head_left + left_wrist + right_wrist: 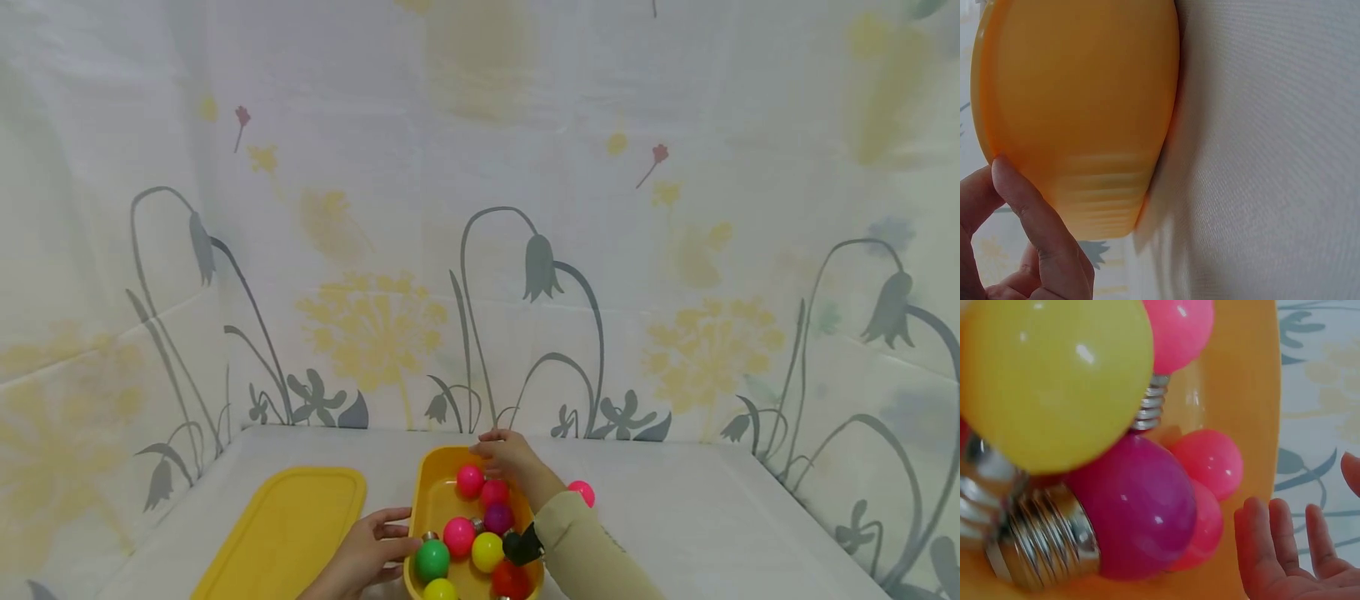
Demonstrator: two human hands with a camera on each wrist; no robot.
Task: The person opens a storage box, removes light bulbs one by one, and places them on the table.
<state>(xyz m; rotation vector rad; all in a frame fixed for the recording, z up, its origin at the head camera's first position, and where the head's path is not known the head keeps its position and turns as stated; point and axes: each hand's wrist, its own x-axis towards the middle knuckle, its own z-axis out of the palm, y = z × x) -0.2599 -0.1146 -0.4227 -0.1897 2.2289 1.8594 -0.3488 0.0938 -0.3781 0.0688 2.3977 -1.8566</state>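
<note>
A yellow plastic box (427, 487) holds several coloured light bulbs with silver screw bases. Among them are a green bulb (432, 560), a purple bulb (1141, 509) and a yellow bulb (1060, 381). My left hand (367, 550) pinches the box's left rim, one fingertip pressed to the outer wall just under the lip in the left wrist view. Over the far right end of the box, my right hand (510, 457) has its fingers loosely extended with nothing between them. Two pink bulbs lie just below that hand inside the box.
A flat yellow lid (288, 533) lies on the white table (697, 517) to the left of the box. Another pink bulb (582, 493) sits on the table beyond my right forearm, partly hidden by it. Behind the table hangs a flower-printed cloth (495, 150).
</note>
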